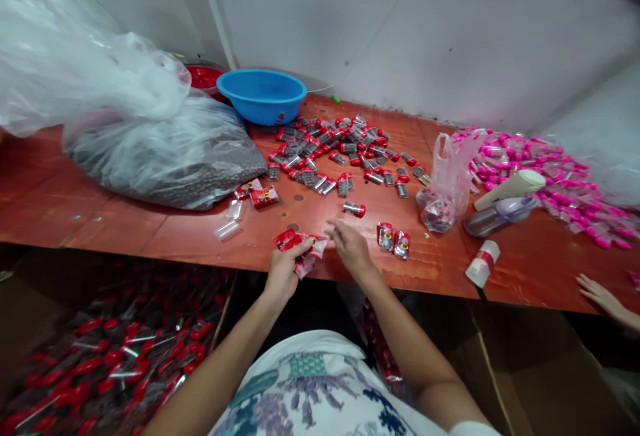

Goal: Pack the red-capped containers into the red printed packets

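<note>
My left hand (pixel 284 269) is closed on several small red printed packets (pixel 305 244), fanned out over the table's front edge. My right hand (pixel 350 246) is just to their right, fingers stretched and slightly curled, with nothing visible in them. Beyond it a red-capped clear tube (pixel 354 209) lies on its side. Two filled red packets (pixel 393 241) lie flat to the right of my right hand. Two more red packets (pixel 257 192) and a few clear empty tubes (pixel 231 221) lie to the left.
Behind is a heap of red-capped tubes (pixel 345 143), beside a blue basin (pixel 263 93). A plastic sack (pixel 165 156) of dark grains fills the left. Rightward are a pink bag (pixel 444 186), bottle (pixel 500 215), paper roll (pixel 483 263), pink-capped pile (pixel 540 169) and another person's hand (pixel 603 295).
</note>
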Demonstrator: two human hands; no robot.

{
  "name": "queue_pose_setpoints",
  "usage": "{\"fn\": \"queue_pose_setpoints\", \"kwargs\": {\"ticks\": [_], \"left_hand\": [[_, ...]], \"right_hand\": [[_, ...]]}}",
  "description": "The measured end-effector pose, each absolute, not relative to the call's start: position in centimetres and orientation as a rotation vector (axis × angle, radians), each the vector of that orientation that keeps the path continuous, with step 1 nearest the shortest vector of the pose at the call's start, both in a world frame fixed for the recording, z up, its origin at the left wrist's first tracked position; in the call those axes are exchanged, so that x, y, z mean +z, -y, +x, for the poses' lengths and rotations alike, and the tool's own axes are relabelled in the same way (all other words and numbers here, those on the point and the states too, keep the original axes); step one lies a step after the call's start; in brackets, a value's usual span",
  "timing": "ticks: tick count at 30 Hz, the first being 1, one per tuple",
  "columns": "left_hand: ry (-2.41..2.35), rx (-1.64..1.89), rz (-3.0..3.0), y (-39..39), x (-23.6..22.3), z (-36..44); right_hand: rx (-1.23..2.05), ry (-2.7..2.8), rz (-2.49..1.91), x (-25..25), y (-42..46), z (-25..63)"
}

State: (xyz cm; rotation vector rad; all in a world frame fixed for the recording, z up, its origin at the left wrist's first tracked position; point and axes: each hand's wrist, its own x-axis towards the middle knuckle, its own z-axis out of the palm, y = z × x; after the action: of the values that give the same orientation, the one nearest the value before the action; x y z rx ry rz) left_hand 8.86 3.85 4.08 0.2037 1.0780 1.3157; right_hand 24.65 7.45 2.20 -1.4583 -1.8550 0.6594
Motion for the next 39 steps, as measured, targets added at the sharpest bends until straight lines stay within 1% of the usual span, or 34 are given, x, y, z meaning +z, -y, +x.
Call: {"fn": "queue_pose_setpoints", "kwargs": {"ticks": [3, 5, 7, 9, 12, 14, 17, 19, 24, 30, 34, 39], "left_hand": [[-1.065, 1.333, 0.087, -4.2, 4.2, 8.5], [-1.032, 1.348, 0.033, -4.4, 4.4, 8.2], [-1.002, 1.344, -0.006, -4.4, 4.5, 7.9], [-0.977, 1.336, -0.027, -4.5, 4.5, 7.6], [-0.965, 1.339, -0.047, -4.5, 4.4, 7.3], [-0.970, 1.339, -0.053, -4.6, 4.4, 7.3], [-0.973, 1.341, -0.059, -4.7, 4.3, 7.4], [-0.978, 1.354, -0.059, -4.7, 4.2, 7.6], [-0.979, 1.371, -0.001, -4.6, 4.1, 7.9], [-1.006, 1.379, 0.021, -4.4, 4.1, 7.9], [-1.007, 1.400, 0.090, -4.3, 3.9, 7.9], [-1.054, 1.386, 0.320, -3.8, 4.3, 7.9]], "right_hand": [[0.432, 1.789, -1.958, 2.2, -10.7, 25.5], [0.316, 1.838, -2.135, 2.1, -11.8, 25.6], [0.219, 1.915, -2.143, 1.9, -11.7, 25.2], [0.187, 1.954, -2.045, 1.5, -10.8, 24.8], [0.263, 1.990, -1.893, 0.8, -8.7, 24.4], [0.410, 1.941, -1.744, 0.5, -7.2, 24.3], [0.729, 1.649, -1.429, 1.0, -4.8, 23.9], [0.855, 1.489, -1.306, 1.7, -3.3, 23.4], [0.866, 1.506, -1.274, 3.5, -1.6, 22.7], [0.826, 1.512, -1.291, 4.1, -1.5, 23.2], [0.887, 1.565, -1.240, 4.0, -1.2, 23.2], [1.028, 1.328, -1.265, 3.3, -1.1, 23.2]]}}
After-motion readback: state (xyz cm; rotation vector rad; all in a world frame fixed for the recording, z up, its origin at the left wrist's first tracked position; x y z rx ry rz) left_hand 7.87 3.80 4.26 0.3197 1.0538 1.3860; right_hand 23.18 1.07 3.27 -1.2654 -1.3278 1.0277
